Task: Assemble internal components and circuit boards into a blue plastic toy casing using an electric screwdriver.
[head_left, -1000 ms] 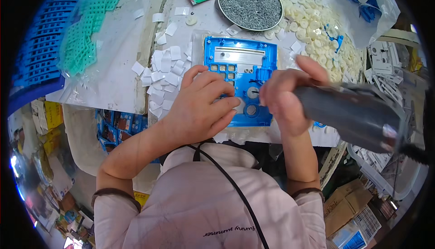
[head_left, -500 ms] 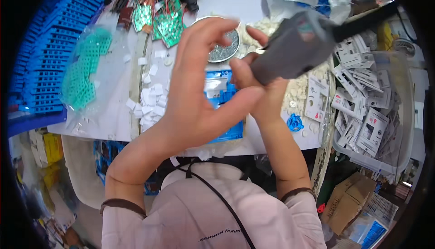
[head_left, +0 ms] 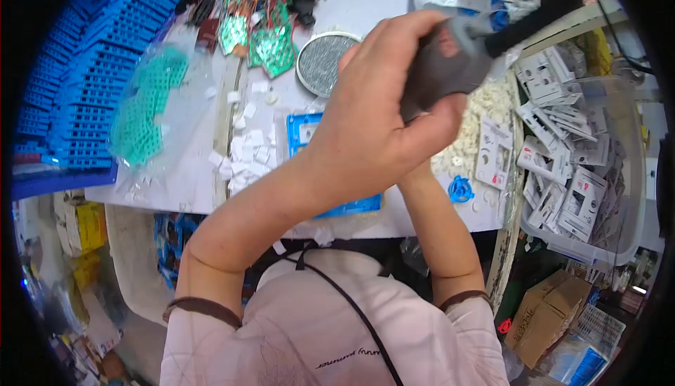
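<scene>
My left hand (head_left: 383, 98) is wrapped around the grey body of a corded power tool (head_left: 446, 62), which looks like an electric screwdriver. The tool is tilted, its black cord end pointing to the upper right; its working tip is hidden. Behind my left hand, only the wrist of my right hand (head_left: 418, 175) shows, and its fingers are out of sight. Below my hands a blue plastic casing (head_left: 351, 207) lies on the white table (head_left: 190, 193), partly covered by my left forearm. A round dish of small metal screws (head_left: 323, 62) stands just beyond.
Small white pieces (head_left: 246, 150) lie left of the casing. A blue round part (head_left: 460, 189) is at the right, by white panels in a clear bin (head_left: 636, 210). Bagged green mesh (head_left: 151, 105), green circuit boards (head_left: 273, 48) and stacked blue casings (head_left: 105, 69) surround the work area.
My left hand, half a second ago open beside the tool, has moved right and closed around it. My right hand, then gripping the tool, is now hidden behind the left.
</scene>
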### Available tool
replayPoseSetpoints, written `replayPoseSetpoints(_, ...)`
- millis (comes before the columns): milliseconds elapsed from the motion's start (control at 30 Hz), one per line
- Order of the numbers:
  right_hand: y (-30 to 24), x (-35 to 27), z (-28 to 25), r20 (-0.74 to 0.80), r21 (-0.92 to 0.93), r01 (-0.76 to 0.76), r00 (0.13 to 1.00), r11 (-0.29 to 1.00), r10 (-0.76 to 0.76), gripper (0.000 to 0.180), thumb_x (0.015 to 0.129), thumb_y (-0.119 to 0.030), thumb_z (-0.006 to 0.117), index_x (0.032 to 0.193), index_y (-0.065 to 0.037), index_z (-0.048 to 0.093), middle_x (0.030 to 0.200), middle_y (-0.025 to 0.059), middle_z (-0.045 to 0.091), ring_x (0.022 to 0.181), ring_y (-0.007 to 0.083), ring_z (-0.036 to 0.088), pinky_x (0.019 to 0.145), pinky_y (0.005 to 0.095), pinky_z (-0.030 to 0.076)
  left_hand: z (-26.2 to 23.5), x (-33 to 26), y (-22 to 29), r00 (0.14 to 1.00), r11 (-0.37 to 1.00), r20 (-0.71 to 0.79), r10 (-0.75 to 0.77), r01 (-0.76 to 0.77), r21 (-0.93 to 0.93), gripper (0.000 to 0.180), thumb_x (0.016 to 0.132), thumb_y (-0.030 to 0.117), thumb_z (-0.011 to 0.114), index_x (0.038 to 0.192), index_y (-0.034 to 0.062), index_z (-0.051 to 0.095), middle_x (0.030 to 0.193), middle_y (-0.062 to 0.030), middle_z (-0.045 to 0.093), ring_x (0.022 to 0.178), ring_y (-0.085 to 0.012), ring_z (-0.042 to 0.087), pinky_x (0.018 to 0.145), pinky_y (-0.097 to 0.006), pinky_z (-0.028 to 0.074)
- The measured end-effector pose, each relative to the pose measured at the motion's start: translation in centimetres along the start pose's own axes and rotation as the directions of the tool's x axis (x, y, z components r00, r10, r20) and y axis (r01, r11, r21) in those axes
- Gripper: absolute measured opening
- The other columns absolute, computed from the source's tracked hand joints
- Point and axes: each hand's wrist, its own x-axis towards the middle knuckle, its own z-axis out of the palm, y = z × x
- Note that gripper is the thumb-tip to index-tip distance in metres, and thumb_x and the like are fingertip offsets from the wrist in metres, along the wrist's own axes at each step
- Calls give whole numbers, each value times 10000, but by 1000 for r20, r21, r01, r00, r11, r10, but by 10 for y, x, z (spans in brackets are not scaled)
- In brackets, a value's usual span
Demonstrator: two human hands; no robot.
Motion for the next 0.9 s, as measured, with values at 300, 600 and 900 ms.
replayPoseSetpoints(300, -1, -35, -23, 314, 419, -69, 947, 905, -73, 467, 910, -105, 704, 1299, -37, 455, 674, 21, 518, 571, 121, 498, 542, 296, 467, -49, -113, -38, 978, 918, 155, -137, 67, 391, 451, 813, 139, 726, 1235, 38, 605, 1163, -112, 594, 1121, -302, 557, 1015, -433, 415)
replayPoseSetpoints(600, 18, -47, -16, 341, 435, -79, 936, 897, -84, 482, 934, -209, 737, 1279, -63, 434, 650, 26, 494, 571, 138, 480, 532, 319, 464, -24, -155, -40, 903, 782, 329, -276, 12, 623, 432, 738, 376, 816, 1103, 162, 733, 1147, -35, 582, 1149, -257, 521, 1091, -533, 339)
replayPoseSetpoints(900, 28, -50, -17, 379, 515, -99, 917, 851, -122, 455, 911, -74, 732, 1250, -6, 436, 770, 68, 623, 683, 140, 608, 695, 324, 562, -24, -156, -44, 882, 795, 351, -313, 41, 605, 423, 732, 376, 811, 1087, 167, 714, 1185, -38, 555, 1185, -272, 497, 1115, -555, 309)
